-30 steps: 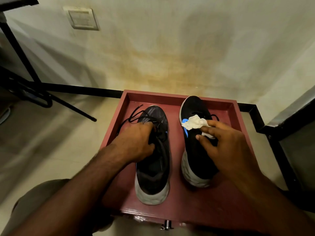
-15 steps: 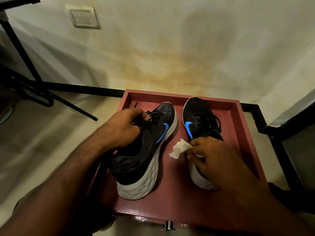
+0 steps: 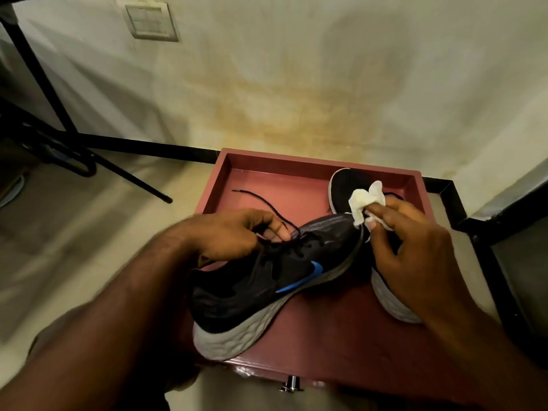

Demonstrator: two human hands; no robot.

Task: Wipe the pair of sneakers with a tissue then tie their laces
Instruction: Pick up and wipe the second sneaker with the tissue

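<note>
On the red tray (image 3: 412,185), the near sneaker (image 3: 267,292) is tipped on its side, toe toward the tray's far right, swoosh side up, likely so its upper is exposed for wiping. Left hand (image 3: 234,235) curls around its lace area to steady it; one loose lace (image 3: 258,200) trails toward the tray's far-left corner. Right hand (image 3: 415,244) pinches a crumpled white tissue (image 3: 364,203) right at that toe. Second sneaker (image 3: 350,185) sits flat at the tray's right side, partly behind the right hand. Laces untied; wiping stage, I'd judge.
</note>
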